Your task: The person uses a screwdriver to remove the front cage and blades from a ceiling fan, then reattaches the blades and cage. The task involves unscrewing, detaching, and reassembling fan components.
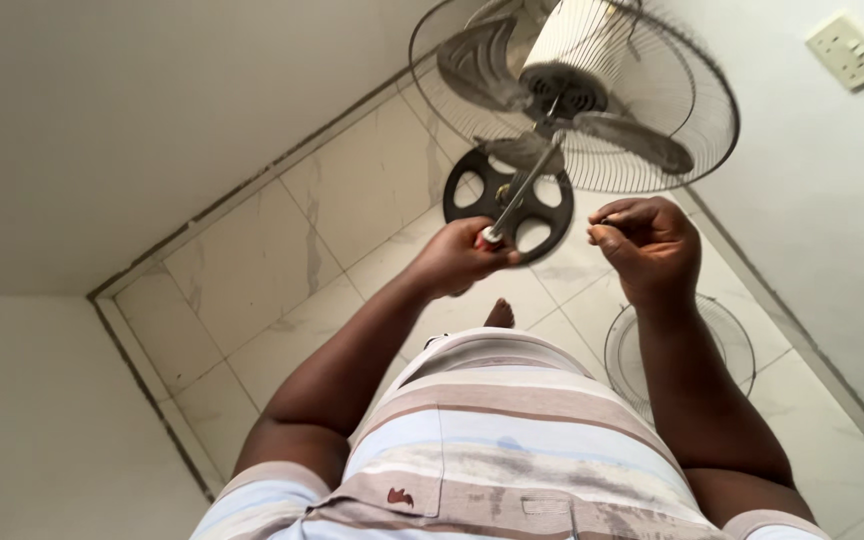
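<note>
A single head-worn camera looks steeply down over the person's striped shirt (492, 440) from close range, facing the pale marble-tiled floor (282, 260). The grey wire-caged pedestal fan (592, 90) stands at one o'clock, near the lens.

Screwdriver (520, 192): slim metal shaft, red-and-white handle end, gripped in closed left hand (460, 258); shaft slants up and right, tip at hub of pedestal fan (574, 95). Fan: white motor housing, grey blades, rear wire guard in place, front open; black round spoked base (508, 203) on tiled floor, near wall. Right hand (649, 245): fingers curled, fingertips pinched together beside screwdriver, just below guard rim; whether something small sits between them, cannot tell.
</note>
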